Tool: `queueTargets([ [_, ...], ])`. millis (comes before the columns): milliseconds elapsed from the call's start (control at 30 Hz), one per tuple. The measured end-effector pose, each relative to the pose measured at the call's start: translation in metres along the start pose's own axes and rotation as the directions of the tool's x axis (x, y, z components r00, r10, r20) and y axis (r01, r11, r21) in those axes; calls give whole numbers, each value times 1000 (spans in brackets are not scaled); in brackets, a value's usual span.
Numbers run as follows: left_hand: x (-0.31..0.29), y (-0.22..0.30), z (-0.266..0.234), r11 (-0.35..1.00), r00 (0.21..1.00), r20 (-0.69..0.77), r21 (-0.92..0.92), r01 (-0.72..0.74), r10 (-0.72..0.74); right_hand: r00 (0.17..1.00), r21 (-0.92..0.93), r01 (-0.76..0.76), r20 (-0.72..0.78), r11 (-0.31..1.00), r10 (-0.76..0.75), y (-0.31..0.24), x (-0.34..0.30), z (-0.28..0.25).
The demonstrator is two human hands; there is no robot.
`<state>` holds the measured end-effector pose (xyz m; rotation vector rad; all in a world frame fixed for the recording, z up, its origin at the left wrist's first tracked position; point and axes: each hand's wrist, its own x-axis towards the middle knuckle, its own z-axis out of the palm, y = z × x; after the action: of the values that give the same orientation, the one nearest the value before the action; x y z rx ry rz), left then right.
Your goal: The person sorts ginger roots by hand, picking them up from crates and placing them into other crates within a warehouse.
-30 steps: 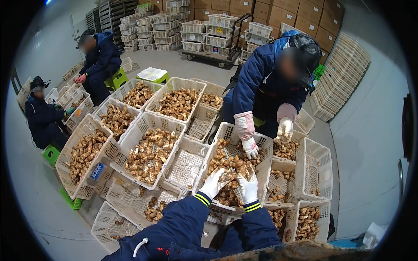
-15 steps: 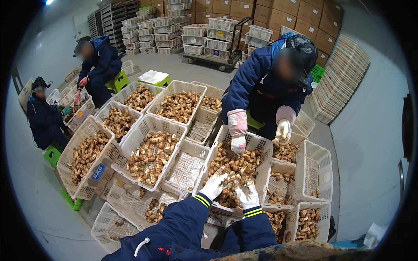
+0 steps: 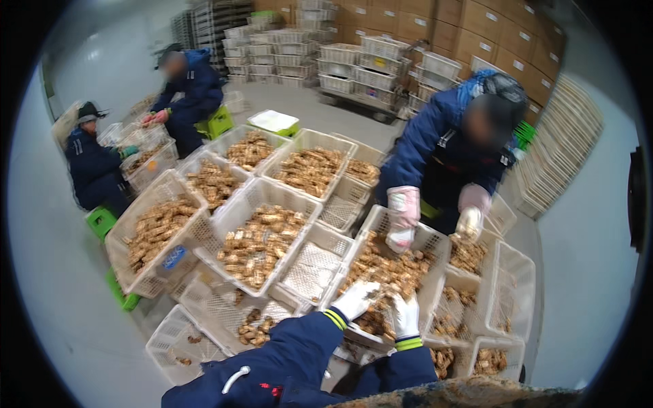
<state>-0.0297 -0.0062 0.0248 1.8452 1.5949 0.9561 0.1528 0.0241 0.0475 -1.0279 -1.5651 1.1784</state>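
My left hand (image 3: 356, 300), in a white glove, reaches from the near left over a white plastic crate (image 3: 434, 246) of brown, knobbly mushrooms (image 3: 391, 270). My right hand (image 3: 407, 317), gloved the same way, is at the crate's near right side, its fingers pointing up into the pile. The fingertips of both hands come close together at the mushrooms. Motion blur hides whether either grips a mushroom. Across from me, a co-worker's pinkish-white gloved hand (image 3: 401, 234) dips into the same crate. Their other hand (image 3: 469, 223) is over a smaller crate of mushrooms (image 3: 468, 253).
More mushroom crates (image 3: 262, 245) crowd the left, with a lattice-bottomed crate (image 3: 309, 272) beside mine. Small crates (image 3: 452, 316) stand at the right. Two people (image 3: 183, 102) sit far left on green stools (image 3: 219, 122). Stacked crates (image 3: 381, 68) and cardboard boxes (image 3: 483, 41) line the back.
The whole view has shifted, so the scene sits farther right, and it is blurred. My hands stay over the same crate. The co-worker's hands remain at the same two crates.
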Motion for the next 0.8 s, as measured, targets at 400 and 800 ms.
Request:
queueTargets([
  [400, 10, -60, 57, 205, 926, 42, -971, 127, -375, 938, -509, 345, 173, 788, -299, 0, -15, 36],
  [800, 6, -19, 35, 374, 960, 169, -895, 245, -224, 999, -562, 25, -8, 827, -35, -3, -13, 29],
])
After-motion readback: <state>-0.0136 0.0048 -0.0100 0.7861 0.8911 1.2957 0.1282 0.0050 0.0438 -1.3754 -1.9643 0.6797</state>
